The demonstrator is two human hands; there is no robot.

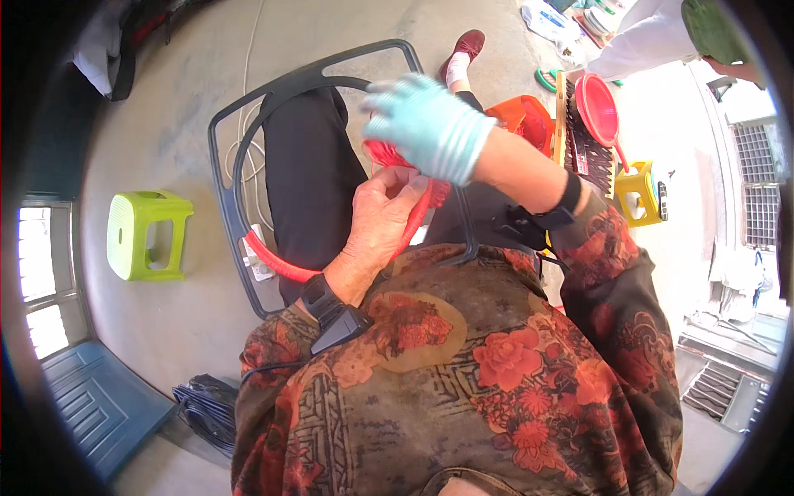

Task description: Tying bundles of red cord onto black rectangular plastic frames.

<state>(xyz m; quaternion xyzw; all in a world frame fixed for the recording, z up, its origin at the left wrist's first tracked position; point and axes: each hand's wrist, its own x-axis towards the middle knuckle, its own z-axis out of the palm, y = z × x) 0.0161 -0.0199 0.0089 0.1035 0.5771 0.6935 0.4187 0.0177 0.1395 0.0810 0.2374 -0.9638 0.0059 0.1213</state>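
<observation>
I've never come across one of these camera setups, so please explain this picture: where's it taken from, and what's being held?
There's no robot: these are a person's own hands, seen from a head-worn camera looking down. Its wide lens bends edges near the rim. The bare left hand pinches a red strip. The right hand, in a pale blue glove, is blurred close by, so I can't tell its grip. A dark frame lies over the legs. On the floor are a green stool at left and a yellow stool at right.

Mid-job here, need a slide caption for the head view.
Bare left hand holds a red strip by a dark frame; gloved right hand, blurred, close by.
</observation>
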